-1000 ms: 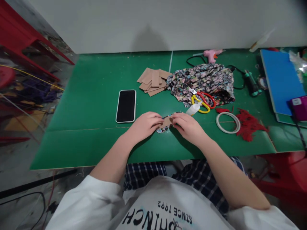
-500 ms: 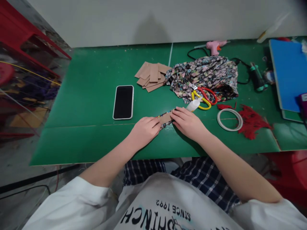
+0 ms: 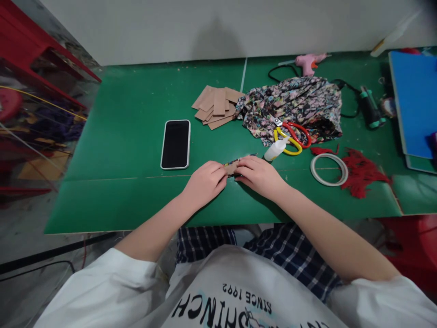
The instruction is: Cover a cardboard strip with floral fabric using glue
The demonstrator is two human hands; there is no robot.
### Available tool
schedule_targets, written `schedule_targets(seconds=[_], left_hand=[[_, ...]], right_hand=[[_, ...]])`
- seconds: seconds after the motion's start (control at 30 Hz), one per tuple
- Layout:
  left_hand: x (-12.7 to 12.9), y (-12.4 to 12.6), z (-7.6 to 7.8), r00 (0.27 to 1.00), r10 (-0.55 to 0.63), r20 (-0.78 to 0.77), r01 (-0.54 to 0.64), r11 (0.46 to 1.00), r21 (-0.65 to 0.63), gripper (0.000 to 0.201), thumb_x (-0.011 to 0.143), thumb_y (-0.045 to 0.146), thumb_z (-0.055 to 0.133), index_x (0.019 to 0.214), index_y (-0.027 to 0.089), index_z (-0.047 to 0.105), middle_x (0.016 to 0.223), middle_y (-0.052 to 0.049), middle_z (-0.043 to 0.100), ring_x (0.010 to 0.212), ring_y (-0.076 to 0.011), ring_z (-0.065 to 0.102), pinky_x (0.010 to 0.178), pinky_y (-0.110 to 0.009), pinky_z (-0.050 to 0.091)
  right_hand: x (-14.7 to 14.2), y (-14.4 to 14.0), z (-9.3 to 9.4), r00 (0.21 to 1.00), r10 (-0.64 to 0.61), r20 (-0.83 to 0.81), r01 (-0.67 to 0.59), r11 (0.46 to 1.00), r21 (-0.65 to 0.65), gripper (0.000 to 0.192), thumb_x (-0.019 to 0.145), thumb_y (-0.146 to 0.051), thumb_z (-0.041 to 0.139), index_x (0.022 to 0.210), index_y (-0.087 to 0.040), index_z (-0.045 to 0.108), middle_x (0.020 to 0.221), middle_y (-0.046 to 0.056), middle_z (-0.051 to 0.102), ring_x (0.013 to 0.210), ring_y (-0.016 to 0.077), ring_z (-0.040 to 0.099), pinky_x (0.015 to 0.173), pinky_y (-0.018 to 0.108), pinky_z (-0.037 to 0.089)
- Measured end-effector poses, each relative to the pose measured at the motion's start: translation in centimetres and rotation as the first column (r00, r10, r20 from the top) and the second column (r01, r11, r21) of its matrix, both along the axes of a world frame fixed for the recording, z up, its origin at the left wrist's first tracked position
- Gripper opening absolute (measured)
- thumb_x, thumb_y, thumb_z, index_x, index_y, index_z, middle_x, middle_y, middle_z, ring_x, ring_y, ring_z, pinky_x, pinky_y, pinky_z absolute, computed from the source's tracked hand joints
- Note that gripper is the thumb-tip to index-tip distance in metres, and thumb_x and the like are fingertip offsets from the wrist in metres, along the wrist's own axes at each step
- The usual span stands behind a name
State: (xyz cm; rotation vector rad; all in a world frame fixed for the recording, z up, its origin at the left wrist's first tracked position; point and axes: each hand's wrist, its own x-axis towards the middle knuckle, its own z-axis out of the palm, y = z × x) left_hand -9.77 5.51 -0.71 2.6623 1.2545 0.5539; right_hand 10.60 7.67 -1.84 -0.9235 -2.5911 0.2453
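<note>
Nearest the viewer is the person's white shirt [image 3: 221,278], with checked trousers [image 3: 288,248] between it and the green worktop [image 3: 129,200]. Phone [image 3: 175,145] taken as reference: screen up and dark, lying on the worktop.

Left hand [image 3: 206,184]: right of the phone and nearer than it, fingers together and bent, tips on a cardboard strip [image 3: 231,169]. Right hand [image 3: 257,176]: further right of the phone, fingers likewise bent over the strip's other end. Thumbs are hidden; whether either hand pinches the strip or only presses on it cannot be told. The strip lies right of the phone, slightly nearer than it, between the hands, patterned fabric showing along its edge.

Well right of the phone, slightly nearer, lies a tape roll [image 3: 329,183], touching red scraps [image 3: 363,173]. Right of the phone, about level with it, stands a white bottle [image 3: 274,150], tilted in view, just beside scissors [image 3: 287,124] partly resting on floral cloth [image 3: 290,100]. The cloth lies farther than the phone, to its right. Beyond the phone, slightly right, cardboard pieces [image 3: 218,102] lie overlapped. Farthest right of the phone's line, past the cloth: a pink glue gun [image 3: 309,63].
</note>
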Motion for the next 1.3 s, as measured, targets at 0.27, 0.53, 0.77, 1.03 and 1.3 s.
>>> schedule_targets(seconds=[0.27,0.53,0.77,1.03,1.3], left_hand=[[-0.3,-0.2,0.0,0.983,0.169,0.078,-0.171,0.985,0.023,0.019,0.087,0.021,0.045,0.087,0.013,0.062,0.091,-0.009,0.062,0.093,-0.0200,0.055,0.086,-0.036,0.047],[0.7,-5.3,0.4,0.987,-0.140,-0.077,0.147,0.984,0.101,0.028,0.087,0.025,0.046,0.106,0.012,0.061,0.112,-0.012,0.062,0.110,-0.0226,0.054,0.095,-0.037,0.044],[2.0,-6.2,-1.2,0.964,0.012,-0.264,-0.032,0.997,-0.072,0.069,0.086,0.055,0.040,0.133,0.005,0.037,0.142,-0.018,0.032,0.133,-0.0288,0.028,0.108,-0.046,0.024],[2.2,-6.1,-1.1,0.975,0.095,-0.201,-0.105,0.994,-0.038,0.056,0.089,0.049,0.037,0.129,0.010,0.044,0.138,-0.017,0.039,0.129,-0.0281,0.034,0.105,-0.046,0.027],[2.7,-5.8,-1.2,0.974,0.179,-0.138,-0.183,0.983,-0.022,0.045,0.089,0.042,0.040,0.125,0.015,0.049,0.133,-0.014,0.046,0.124,-0.0280,0.041,0.100,-0.045,0.031]], right_hand=[[-1.0,0.9,0.0,0.997,-0.022,0.073,0.020,0.999,0.029,0.019,0.088,-0.024,0.044,0.083,-0.015,0.060,0.087,0.007,0.060,0.083,0.0185,0.051,0.074,0.031,0.042],[-1.1,1.0,0.2,0.999,0.005,0.034,-0.004,1.000,-0.024,0.018,0.087,-0.022,0.044,0.081,-0.014,0.059,0.088,0.008,0.059,0.083,0.0184,0.049,0.076,0.032,0.041],[-1.1,0.9,0.4,0.999,0.004,0.037,-0.003,1.000,-0.023,0.022,0.088,-0.021,0.040,0.082,-0.013,0.060,0.087,0.009,0.060,0.082,0.0182,0.050,0.075,0.031,0.043],[-1.1,0.9,-0.5,0.999,-0.028,0.020,0.028,1.000,0.000,0.022,0.090,-0.023,0.041,0.084,-0.014,0.060,0.088,0.009,0.061,0.085,0.0181,0.052,0.076,0.031,0.043],[-0.7,0.8,-0.7,0.996,-0.047,-0.071,0.049,0.999,0.019,0.023,0.089,-0.018,0.040,0.091,-0.017,0.063,0.086,0.007,0.063,0.084,0.0173,0.054,0.074,0.031,0.045]])
